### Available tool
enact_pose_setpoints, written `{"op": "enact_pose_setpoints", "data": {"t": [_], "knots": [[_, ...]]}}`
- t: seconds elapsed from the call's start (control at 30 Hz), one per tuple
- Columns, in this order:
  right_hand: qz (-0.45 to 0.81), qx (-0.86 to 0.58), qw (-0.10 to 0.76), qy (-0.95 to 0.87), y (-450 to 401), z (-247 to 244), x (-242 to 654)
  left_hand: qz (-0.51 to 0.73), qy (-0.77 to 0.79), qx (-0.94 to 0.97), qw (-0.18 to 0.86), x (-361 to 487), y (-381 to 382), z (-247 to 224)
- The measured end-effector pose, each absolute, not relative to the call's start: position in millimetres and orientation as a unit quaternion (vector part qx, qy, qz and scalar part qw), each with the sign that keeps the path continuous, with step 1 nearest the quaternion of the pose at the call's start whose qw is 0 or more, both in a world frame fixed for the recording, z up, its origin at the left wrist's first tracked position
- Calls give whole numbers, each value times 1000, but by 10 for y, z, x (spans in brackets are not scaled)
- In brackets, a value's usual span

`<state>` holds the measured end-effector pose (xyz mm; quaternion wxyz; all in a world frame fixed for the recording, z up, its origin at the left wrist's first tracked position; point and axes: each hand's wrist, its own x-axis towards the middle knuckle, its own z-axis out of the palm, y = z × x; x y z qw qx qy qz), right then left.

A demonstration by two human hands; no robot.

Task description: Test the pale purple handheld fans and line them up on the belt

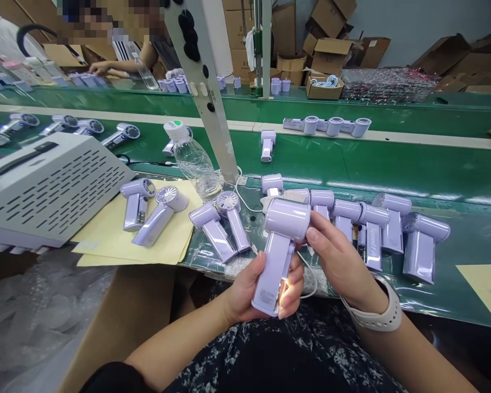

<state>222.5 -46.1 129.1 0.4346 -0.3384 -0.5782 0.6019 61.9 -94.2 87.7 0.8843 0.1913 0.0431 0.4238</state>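
Holding a lilac handheld fan (286,218) over the lap, left hand (241,295) wrapped snugly round its handle; right hand's (339,265) half-bent fingers touch the head, can't tell if gripping. Head and handle look joined, glowing side's uncovered, so unfinished imo. More fans (419,256) sit beyond.

Green table (470,240) carries plastic btl (194,164); yellow sheets (114,243) & grey vented box (61,185) L of btl, lilac fans (419,256) R.
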Motion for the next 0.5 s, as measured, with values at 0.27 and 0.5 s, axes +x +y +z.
{"op": "enact_pose_setpoints", "data": {"t": [0.27,0.5], "knots": [[611,-364,433,-555,-456,1236,2268,417,69,217,880,610,-923,854],[596,-385,490,-506,-481,1358,2261,349,68,234,905,590,-919,774]]}}
